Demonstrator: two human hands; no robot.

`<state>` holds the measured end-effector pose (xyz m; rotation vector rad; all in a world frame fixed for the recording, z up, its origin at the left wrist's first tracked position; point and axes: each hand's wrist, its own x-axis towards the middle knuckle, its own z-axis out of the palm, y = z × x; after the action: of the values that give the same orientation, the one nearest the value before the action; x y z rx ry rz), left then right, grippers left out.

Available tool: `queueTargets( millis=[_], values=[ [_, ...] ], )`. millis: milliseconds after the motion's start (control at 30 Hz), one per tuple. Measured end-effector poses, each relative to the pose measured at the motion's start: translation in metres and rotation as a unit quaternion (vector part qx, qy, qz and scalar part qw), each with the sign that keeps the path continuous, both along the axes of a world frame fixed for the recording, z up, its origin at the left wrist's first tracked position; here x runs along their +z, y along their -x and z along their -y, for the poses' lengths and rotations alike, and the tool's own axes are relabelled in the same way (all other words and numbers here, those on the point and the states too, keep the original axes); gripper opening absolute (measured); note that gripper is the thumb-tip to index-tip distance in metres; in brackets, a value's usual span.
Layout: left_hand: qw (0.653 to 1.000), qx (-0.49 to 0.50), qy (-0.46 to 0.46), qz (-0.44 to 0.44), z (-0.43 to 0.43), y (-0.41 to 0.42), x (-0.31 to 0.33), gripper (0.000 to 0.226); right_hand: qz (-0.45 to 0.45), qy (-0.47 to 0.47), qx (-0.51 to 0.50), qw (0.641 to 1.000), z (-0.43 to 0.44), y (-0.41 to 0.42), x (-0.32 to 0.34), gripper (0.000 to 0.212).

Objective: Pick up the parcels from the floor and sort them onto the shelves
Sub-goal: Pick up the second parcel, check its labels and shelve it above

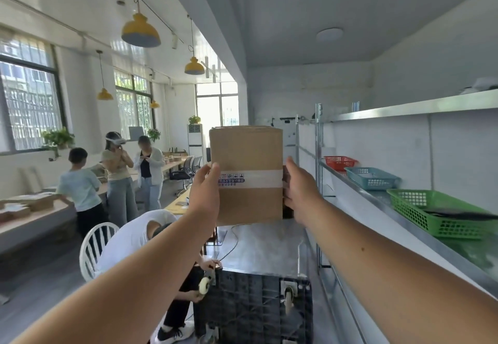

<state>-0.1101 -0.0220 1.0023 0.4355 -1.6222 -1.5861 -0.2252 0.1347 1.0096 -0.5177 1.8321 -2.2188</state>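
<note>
At the left of the frame, long table (32, 217): runs under the windows with flat cardboard on it; three people (118, 179) stand beside it.
White chair (94, 246): lower left, just beside a crouching person (134, 235) in a white top.
Left hand (204, 192): centre, grasps the box's left edge, thumb on the front face, fingers hidden behind.
Cardboard box (246, 154): centre of the frame, upright, held in the air between both hands, a white tape band (258, 179) across its middle; left of the shelf, not touching it.
Right hand (301, 190): clasps the box's right side, fingers curled round it.
Black wheeled cart (250, 306): bottom centre, castors facing the camera.
Metal shelf (377, 195): right, carries a red basket (340, 162), a blue basket (373, 177) and a green basket (431, 214) in a row.
</note>
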Motion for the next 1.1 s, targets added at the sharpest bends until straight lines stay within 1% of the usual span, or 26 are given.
queueTargets(
  millis=[100, 300, 367, 433, 467, 500, 533, 600, 633, 733, 800, 833, 867, 1000, 1100],
  values=[
    [1.000, -0.013, -0.011, -0.011, -0.002, -0.003, 0.007, 0.048, -0.007, 0.005, 0.002, 1.000, -0.005, -0.001, 0.008, 0.057],
    [0.999, -0.016, -0.026, -0.009, -0.005, 0.003, 0.011, 0.026, -0.003, 0.009, -0.014, 1.000, -0.012, -0.003, 0.009, 0.054],
    [0.999, -0.021, -0.028, -0.012, -0.005, 0.005, 0.012, 0.033, -0.006, 0.001, -0.026, 1.000, -0.014, -0.003, 0.011, 0.056],
    [1.000, -0.012, -0.020, -0.015, -0.007, 0.005, 0.013, 0.047, -0.012, -0.004, -0.032, 0.999, -0.016, -0.003, 0.013, 0.058],
    [1.000, -0.005, -0.018, -0.015, -0.007, 0.005, 0.014, 0.051, -0.016, -0.007, -0.036, 0.999, -0.017, -0.002, 0.015, 0.055],
    [1.000, -0.006, -0.022, -0.016, -0.006, 0.005, 0.015, 0.050, -0.016, -0.010, -0.044, 0.999, -0.018, -0.002, 0.016, 0.050],
    [0.999, -0.015, -0.031, -0.019, -0.006, 0.006, 0.016, 0.044, -0.014, -0.011, -0.053, 0.998, -0.018, -0.001, 0.018, 0.047],
    [0.998, -0.030, -0.041, -0.025, -0.008, 0.003, 0.020, 0.035, -0.012, -0.009, -0.061, 0.998, -0.020, 0.001, 0.021, 0.047],
    [0.998, -0.031, -0.042, -0.028, -0.009, 0.000, 0.022, 0.037, -0.010, -0.008, -0.062, 0.998, -0.020, 0.000, 0.022, 0.049],
    [0.998, -0.023, -0.043, -0.032, -0.012, -0.005, 0.028, 0.059, 0.001, 0.002, -0.045, 0.999, -0.024, -0.008, 0.027, 0.049],
    [0.998, -0.029, -0.044, -0.028, -0.012, -0.007, 0.032, 0.076, 0.010, 0.012, -0.035, 0.999, -0.025, -0.011, 0.030, 0.047],
    [0.998, -0.034, -0.045, -0.024, -0.012, -0.009, 0.034, 0.081, 0.014, 0.018, -0.032, 0.999, -0.026, -0.013, 0.031, 0.047],
    [0.998, -0.039, -0.047, -0.023, -0.011, -0.010, 0.035, 0.082, 0.017, 0.023, -0.030, 0.999, -0.026, -0.014, 0.032, 0.047],
    [0.997, -0.040, -0.065, -0.008, -0.007, -0.013, 0.038, 0.065, 0.027, 0.047, -0.025, 0.998, -0.027, -0.017, 0.032, 0.041],
    [0.995, -0.047, -0.088, -0.016, -0.002, -0.015, 0.039, 0.061, 0.021, 0.055, -0.021, 0.998, -0.028, -0.018, 0.034, 0.040]
  ],
)
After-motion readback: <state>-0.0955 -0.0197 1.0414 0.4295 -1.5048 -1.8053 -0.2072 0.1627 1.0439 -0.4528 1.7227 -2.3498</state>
